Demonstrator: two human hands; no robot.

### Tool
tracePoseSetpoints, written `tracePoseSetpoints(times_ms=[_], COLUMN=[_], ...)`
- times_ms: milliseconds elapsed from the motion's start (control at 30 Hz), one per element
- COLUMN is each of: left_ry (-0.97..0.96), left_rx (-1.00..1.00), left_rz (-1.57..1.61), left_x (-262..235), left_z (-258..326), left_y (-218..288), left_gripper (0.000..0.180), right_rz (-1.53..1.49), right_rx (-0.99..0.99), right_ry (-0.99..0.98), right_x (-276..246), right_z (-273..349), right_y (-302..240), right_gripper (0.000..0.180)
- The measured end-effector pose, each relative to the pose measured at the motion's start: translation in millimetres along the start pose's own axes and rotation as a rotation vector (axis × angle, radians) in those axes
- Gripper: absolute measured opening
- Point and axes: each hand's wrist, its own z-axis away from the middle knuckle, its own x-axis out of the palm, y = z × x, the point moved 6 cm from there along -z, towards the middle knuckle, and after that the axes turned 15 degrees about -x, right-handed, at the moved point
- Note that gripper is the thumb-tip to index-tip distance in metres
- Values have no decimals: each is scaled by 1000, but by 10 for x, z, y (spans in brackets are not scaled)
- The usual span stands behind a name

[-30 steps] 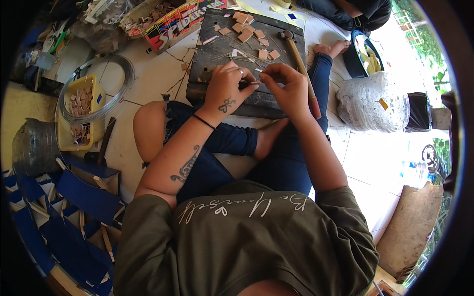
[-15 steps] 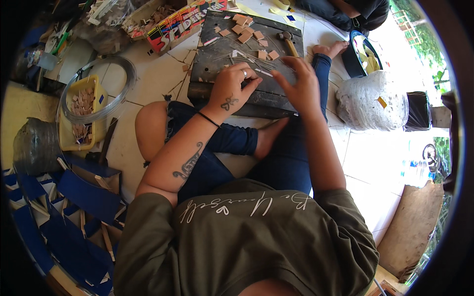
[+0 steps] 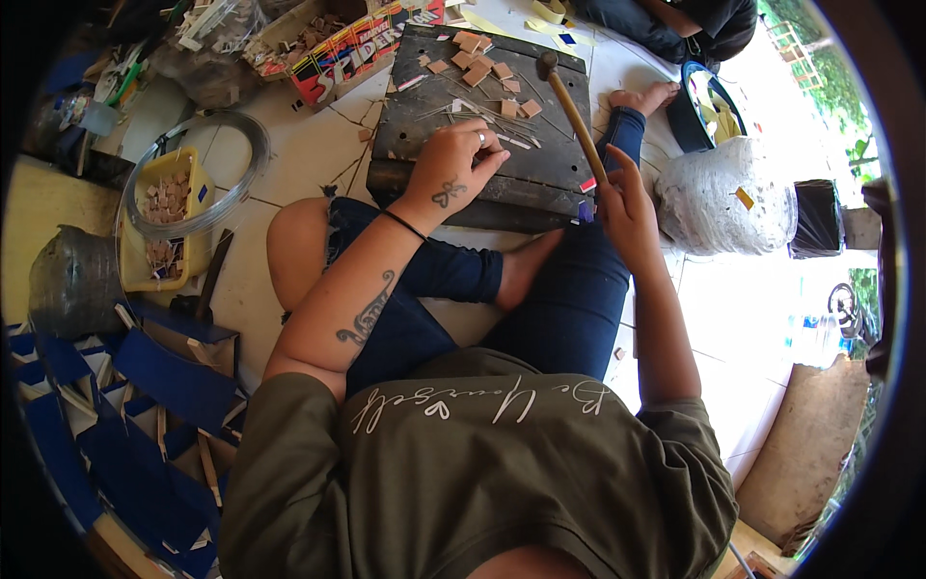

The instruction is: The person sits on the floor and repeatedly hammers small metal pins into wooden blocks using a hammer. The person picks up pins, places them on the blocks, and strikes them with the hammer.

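Note:
My right hand (image 3: 629,207) is wrapped round the handle end of a hammer (image 3: 582,124). The hammer is raised at a slant over the right side of a dark work block (image 3: 555,179), its head pointing away from me. My left hand (image 3: 458,166) rests near the block's front edge, thumb and fingertips pinched together. Whatever lies between those fingers is hidden or too small to name. Beyond the left hand, several small square wood pieces (image 3: 476,73) lie loosely on the block. Thin wire lengths (image 3: 470,102) are scattered beside them.
A yellow basket (image 3: 201,232) of wood bits and a clear wire coil (image 3: 260,159) stand at left. Blue-covered pieces (image 3: 174,372) pile up nearer. A printed carton (image 3: 333,72) sits behind. At right are a dark tub (image 3: 687,106), a plastic-wrapped bundle (image 3: 714,198) and another person's legs (image 3: 622,24).
My right hand has taken up the hammer that lay on the block and drawn back to the right with it. My left hand has stayed nearly in place, still pinched.

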Motion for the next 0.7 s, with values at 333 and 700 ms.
tracePoseSetpoints(times_ms=[333, 700], left_ry=[-32, -22], left_rx=[5, 19], left_rz=[12, -19], left_x=[22, 28], left_z=[-14, -13], left_y=[-17, -12], left_gripper=[13, 15], right_rz=[145, 293], right_rx=[-60, -207], right_ry=[-163, -169], right_x=[-256, -300], right_z=[533, 557], right_y=[-866, -958], right_gripper=[44, 50])
